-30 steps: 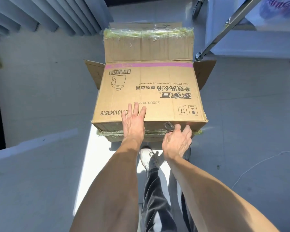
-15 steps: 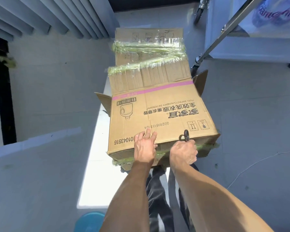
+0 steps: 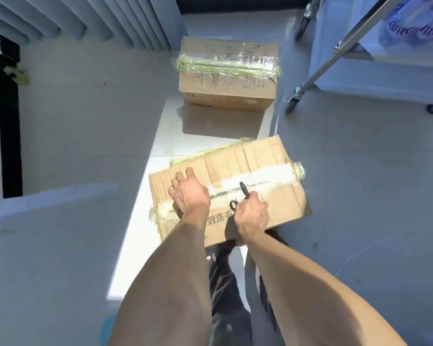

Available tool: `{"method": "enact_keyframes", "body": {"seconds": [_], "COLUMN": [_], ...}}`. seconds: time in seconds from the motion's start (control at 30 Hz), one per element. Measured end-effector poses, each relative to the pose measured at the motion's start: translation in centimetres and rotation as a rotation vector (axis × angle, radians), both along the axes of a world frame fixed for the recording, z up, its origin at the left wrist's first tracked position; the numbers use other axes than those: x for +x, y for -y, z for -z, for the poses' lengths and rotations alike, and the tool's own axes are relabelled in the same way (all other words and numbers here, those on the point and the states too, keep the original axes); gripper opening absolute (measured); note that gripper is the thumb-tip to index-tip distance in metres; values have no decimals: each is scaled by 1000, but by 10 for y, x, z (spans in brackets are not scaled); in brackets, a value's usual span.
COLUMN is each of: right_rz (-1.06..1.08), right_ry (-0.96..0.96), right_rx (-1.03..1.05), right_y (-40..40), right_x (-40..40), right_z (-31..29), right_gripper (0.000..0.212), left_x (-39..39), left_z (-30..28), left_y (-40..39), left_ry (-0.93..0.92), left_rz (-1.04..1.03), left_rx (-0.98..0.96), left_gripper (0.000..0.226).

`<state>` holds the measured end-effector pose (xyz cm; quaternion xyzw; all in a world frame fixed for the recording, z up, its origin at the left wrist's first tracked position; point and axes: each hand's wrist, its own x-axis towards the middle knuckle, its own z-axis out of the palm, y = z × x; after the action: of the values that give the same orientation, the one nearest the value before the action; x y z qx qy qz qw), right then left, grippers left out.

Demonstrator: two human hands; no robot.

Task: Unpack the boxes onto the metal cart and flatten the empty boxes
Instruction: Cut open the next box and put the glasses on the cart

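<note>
A brown cardboard box (image 3: 258,171) lies tipped on the floor in front of my legs, its taped seam facing up. My left hand (image 3: 189,196) presses on the box's left part, fingers spread over the top edge. My right hand (image 3: 251,216) grips black scissors (image 3: 240,197), the blades pointing up along the white tape strip. A second sealed box (image 3: 226,76), wrapped in clear and yellowish tape, stands on the floor farther ahead.
The metal cart (image 3: 335,53) with slanted chrome legs and casters stands at the upper right, a printed plastic pack (image 3: 415,23) on it. Vertical blinds (image 3: 98,18) hang at the upper left. A thin wire (image 3: 368,248) lies on the grey floor at right.
The box has been pulled toward me and rolled over, so its taped seam now faces up instead of the printed side. The sealed box behind it is uncovered. Both hands shifted onto the seam.
</note>
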<state>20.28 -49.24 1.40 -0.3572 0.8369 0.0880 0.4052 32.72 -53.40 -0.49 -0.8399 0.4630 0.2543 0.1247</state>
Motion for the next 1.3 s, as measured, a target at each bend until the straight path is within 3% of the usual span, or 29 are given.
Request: {"method": "enact_keyframes", "body": {"seconds": [0.13, 0.27, 0.4, 0.53, 0.6, 0.77, 0.83, 0.9, 0.97, 1.03, 1.17, 1.3], "right_rz": [-66, -202, -334, -493, -516, -543, -516, -474, -448, -378, -276, -316], "right_ry": [16, 32, 1, -12, -4, -16, 17, 51, 51, 17, 25, 26], "right_rx": [12, 81, 171, 161, 151, 106, 72, 61, 95, 94, 59, -32], "right_y": [-8, -4, -14, -26, -28, -22, -14, -5, 3, 9, 22, 43], "right_x": [2, 4, 7, 11, 9, 6, 4, 3, 6, 13, 34, 69], "right_z": [19, 31, 41, 47, 47, 51, 53, 57, 58, 59, 54, 58], "right_gripper": [27, 23, 26, 28, 31, 46, 44, 36, 30, 25, 6, 25], "left_x": [2, 5, 18, 37, 36, 37, 45, 56, 62, 62, 55, 63], "left_z": [24, 40, 45, 63, 58, 53, 56, 57, 56, 57, 62, 59], "left_y": [-69, -116, -122, -154, -160, -118, -94, -69, -51, -41, -30, -16], "left_ry": [10, 16, -97, -351, -370, -136, -141, -120, -16, 13, 7, 61], "left_rz": [-287, -520, -1053, -1283, -1376, -1007, -861, -715, -561, -501, -348, -248], "left_rx": [212, 385, 354, 213, 210, 60, -13, 53, 211, 262, 205, 146], "left_gripper": [48, 70, 99, 106, 106, 84, 77, 75, 93, 97, 80, 59]}}
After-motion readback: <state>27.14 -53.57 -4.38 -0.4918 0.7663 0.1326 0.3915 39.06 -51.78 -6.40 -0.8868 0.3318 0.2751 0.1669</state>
